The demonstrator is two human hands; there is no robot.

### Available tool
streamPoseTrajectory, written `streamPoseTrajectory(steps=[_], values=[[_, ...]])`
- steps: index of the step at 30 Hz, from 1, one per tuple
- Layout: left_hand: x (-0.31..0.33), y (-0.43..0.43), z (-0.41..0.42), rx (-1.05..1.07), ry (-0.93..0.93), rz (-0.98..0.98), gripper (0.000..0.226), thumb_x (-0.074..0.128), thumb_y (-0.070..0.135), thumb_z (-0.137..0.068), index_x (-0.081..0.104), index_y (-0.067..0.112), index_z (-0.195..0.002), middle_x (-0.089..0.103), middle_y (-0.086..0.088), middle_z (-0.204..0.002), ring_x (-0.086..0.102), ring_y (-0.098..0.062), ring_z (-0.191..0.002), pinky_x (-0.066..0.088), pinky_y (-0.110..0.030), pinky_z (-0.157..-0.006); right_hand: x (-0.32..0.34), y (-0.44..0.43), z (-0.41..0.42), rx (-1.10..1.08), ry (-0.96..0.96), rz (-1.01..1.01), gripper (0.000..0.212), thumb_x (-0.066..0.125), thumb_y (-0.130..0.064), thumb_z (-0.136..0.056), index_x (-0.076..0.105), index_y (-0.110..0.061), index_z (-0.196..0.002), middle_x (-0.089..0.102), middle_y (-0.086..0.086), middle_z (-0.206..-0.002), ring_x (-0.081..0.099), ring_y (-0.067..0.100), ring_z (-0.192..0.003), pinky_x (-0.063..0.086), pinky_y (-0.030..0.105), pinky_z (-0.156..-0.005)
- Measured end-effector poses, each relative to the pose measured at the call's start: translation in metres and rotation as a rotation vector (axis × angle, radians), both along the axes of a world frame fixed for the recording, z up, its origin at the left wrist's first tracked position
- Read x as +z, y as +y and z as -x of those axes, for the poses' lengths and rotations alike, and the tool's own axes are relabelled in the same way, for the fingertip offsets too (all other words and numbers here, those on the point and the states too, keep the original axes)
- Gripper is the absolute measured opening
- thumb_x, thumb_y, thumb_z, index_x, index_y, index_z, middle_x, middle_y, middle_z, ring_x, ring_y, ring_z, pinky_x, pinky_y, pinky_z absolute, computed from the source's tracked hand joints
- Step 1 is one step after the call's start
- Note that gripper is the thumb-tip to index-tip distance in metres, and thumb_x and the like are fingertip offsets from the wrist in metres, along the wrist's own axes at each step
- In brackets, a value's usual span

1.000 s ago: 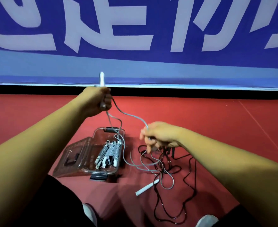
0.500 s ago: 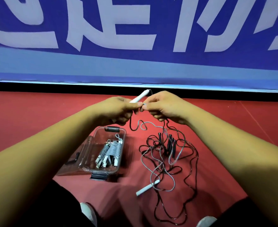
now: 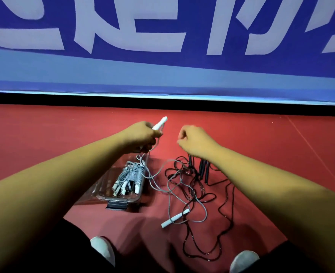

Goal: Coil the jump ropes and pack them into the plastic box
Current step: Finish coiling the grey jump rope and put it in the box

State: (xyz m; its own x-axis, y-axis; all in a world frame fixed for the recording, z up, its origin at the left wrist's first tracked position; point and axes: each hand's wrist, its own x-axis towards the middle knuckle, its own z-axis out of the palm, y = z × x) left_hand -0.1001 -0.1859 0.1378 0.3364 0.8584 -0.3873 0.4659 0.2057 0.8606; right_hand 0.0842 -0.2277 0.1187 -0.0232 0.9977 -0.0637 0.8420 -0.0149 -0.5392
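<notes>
Pulling hard, you risk snagging the black ropes (image 3: 203,169): your left hand (image 3: 141,134) grips the white handle (image 3: 160,123), its grey cord (image 3: 169,203) trailing through them beside the plastic box (image 3: 119,200); your right hand (image 3: 196,140) is curled, hold unclear

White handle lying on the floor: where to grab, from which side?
Pinch the white handle mid-shaft from straight above, fingers across its long axis. It lies flat and slanted on the red floor, so only top and sides are open. Grey cord crosses near its ends; the middle looks clearest.
</notes>
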Motion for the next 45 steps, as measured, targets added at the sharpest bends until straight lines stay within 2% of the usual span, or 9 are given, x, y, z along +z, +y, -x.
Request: streamPoseTrajectory(steps=[7, 14, 19, 25, 32, 36, 40, 43, 45], values=[[-0.064, 0.013, -0.005, 0.030, 0.128, 0.072, 0.013, 0.057, 0.009, -0.097, 0.048, 0.011, -0.089, 0.047, -0.006, -0.061, 0.042, -0.011, -0.030, 0.032, -0.014, -0.033, -0.123, -0.017, 0.027, 0.110, -0.006, 0.648, 0.022, 0.049, -0.009, -0.091, 0.064, 0.001, -0.078, 0.065, 0.018, -0.073, 0.050, 0.011, -0.035, 0.038, 0.018, -0.039], [-0.168, 0.007, 0.003, -0.083, 0.112, 0.182, 0.028, 0.061, 0.009, -0.094, 0.045, 0.016, -0.071, 0.047, 0.005, -0.046, 0.040, -0.014, -0.032, 0.029, -0.017, -0.034, -0.253, -0.044, 0.038, 0.193, -0.147, 0.691, 0.025, 0.056, -0.017, -0.089, 0.065, -0.008, -0.111, 0.065, 0.015, -0.113, 0.061, 0.032, -0.107, 0.048, 0.032, -0.085], [-0.215, 0.022, 0.012, -0.014, 0.109, 0.213, 0.027, 0.059, 0.009, -0.094, 0.045, 0.016, -0.073, 0.045, 0.001, -0.050, 0.041, -0.015, -0.034, 0.027, -0.018, -0.035, -0.321, -0.057, 0.049, 0.342, -0.340, 0.587, 0.034, 0.059, -0.019, -0.088, 0.058, -0.011, -0.121, 0.045, 0.015, -0.131, 0.044, 0.034, -0.123, 0.039, 0.037, -0.103], [-0.240, 0.028, 0.019, -0.013, 0.080, 0.289, 0.022, 0.056, 0.005, -0.092, 0.047, 0.016, -0.076, 0.046, -0.004, -0.053, 0.041, -0.017, -0.036, 0.028, -0.019, -0.035, -0.345, -0.056, 0.042, 0.461, -0.571, 0.454, 0.033, 0.050, -0.018, -0.089, 0.058, -0.013, -0.121, 0.047, 0.014, -0.127, 0.044, 0.035, -0.119, 0.036, 0.043, -0.100], [-0.206, 0.031, 0.020, 0.097, -0.036, 0.295, 0.019, 0.052, 0.004, -0.095, 0.045, 0.016, -0.083, 0.045, -0.003, -0.056, 0.046, -0.015, -0.036, 0.032, -0.018, -0.037, -0.237, 0.018, 0.014, 0.187, 0.172, 0.426, 0.005, 0.062, -0.007, -0.089, 0.057, -0.009, -0.089, 0.051, -0.005, -0.065, 0.049, 0.001, -0.054, 0.040, 0.031, -0.063], [-0.145, 0.040, 0.014, 0.135, -0.159, 0.195, 0.021, 0.053, 0.006, -0.097, 0.045, 0.016, -0.081, 0.046, -0.001, -0.055, 0.045, -0.017, -0.037, 0.029, -0.019, -0.042, -0.139, 0.042, -0.009, 0.134, 0.254, 0.299, 0.012, 0.061, -0.011, -0.093, 0.058, -0.001, -0.100, 0.057, 0.003, -0.074, 0.054, 0.011, -0.066, 0.041, 0.029, -0.063], [-0.060, 0.042, 0.008, 0.127, -0.272, 0.105, 0.022, 0.051, 0.010, -0.100, 0.043, 0.018, -0.081, 0.045, 0.001, -0.058, 0.043, -0.017, -0.044, 0.029, -0.018, -0.040, -0.035, 0.034, -0.018, 0.007, 0.852, 0.292, 0.016, 0.044, -0.023, -0.103, 0.048, -0.018, -0.117, 0.059, 0.007, -0.075, 0.065, 0.025, -0.063, 0.052, 0.034, -0.063], [0.009, 0.036, 0.004, 0.100, -0.384, 0.046, 0.023, 0.048, 0.012, -0.101, 0.041, 0.021, -0.081, 0.043, 0.002, -0.058, 0.041, -0.014, -0.044, 0.026, -0.017, -0.041, 0.047, 0.025, -0.026, -0.012, 1.156, 0.091, 0.024, 0.038, -0.034, -0.104, 0.051, -0.027, -0.122, 0.043, 0.003, -0.067, 0.041, 0.014, -0.045, 0.036, 0.024, -0.051], [0.049, 0.029, 0.004, 0.071, -0.444, 0.035, 0.023, 0.045, 0.014, -0.102, 0.039, 0.023, -0.082, 0.042, 0.003, -0.059, 0.039, -0.011, -0.044, 0.024, -0.017, -0.041, 0.081, 0.018, -0.030, 0.023, 1.063, 0.066, 0.025, 0.041, -0.029, -0.104, 0.054, -0.021, -0.123, 0.041, 0.004, -0.067, 0.031, 0.013, -0.048, 0.025, 0.024, -0.049]])
